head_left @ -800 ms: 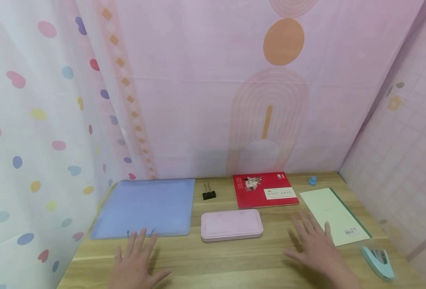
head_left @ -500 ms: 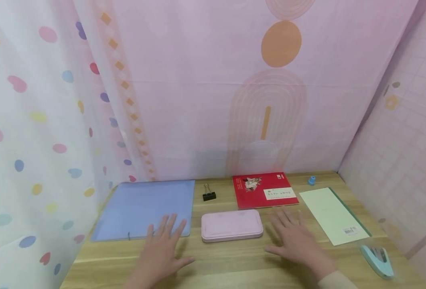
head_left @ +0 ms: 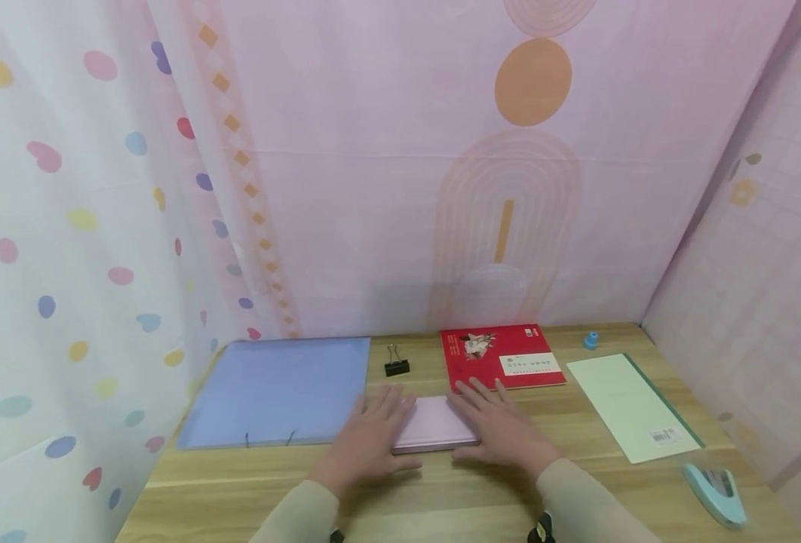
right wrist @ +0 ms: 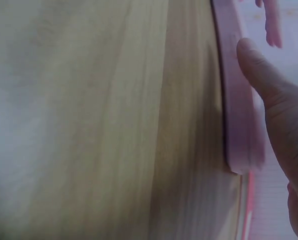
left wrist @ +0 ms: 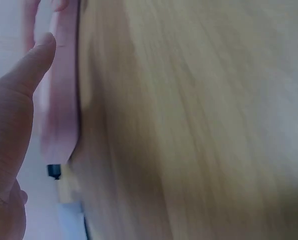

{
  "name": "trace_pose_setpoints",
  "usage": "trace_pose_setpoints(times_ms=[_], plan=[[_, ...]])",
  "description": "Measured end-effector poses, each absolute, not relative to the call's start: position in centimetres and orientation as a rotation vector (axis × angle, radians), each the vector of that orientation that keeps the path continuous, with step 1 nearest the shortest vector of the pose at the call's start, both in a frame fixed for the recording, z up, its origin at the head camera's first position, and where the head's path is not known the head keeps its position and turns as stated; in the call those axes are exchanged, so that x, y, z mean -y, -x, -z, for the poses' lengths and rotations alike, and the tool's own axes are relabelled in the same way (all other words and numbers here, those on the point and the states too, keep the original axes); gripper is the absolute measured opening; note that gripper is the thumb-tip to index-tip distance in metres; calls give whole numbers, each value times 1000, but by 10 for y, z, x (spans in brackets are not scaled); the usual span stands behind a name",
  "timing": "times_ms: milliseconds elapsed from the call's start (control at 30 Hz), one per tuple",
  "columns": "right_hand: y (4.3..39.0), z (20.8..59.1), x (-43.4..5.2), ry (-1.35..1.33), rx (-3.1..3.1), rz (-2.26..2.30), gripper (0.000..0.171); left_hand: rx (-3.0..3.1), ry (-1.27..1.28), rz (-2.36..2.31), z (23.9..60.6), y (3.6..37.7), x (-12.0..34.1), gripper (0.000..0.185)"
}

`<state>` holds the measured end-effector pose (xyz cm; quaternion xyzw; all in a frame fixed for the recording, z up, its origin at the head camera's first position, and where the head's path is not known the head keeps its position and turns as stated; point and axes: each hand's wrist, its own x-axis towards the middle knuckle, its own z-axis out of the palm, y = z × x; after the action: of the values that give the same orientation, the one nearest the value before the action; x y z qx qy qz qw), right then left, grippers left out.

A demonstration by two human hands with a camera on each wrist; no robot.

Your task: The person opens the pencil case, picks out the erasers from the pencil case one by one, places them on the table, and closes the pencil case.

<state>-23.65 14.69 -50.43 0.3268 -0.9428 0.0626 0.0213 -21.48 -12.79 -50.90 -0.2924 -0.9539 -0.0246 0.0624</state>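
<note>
Both hands are down on the pink pencil case in the middle of the desk, just in front of the red book and beside the blue folder. Left hand covers its left end, right hand its right end, fingers flat and spread, thumbs along the near edge, nothing pinched. Looks like a hard plastic shell to me: stiff, light, probably a bit slick with those rounded corners. I'd say take it by the two short ends, thumbs under the rim, since the lid could pop.
</note>
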Motion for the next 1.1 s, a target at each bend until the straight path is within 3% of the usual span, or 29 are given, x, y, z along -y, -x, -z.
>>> trace_pose_setpoints(times_ms=[500,1100], plan=[[240,520,-135,-1132,2865,-185,85,2955,912,126,522,225,120,96],[204,522,-135,-1230,2871,-107,84,2839,1070,175,529,184,143,93]])
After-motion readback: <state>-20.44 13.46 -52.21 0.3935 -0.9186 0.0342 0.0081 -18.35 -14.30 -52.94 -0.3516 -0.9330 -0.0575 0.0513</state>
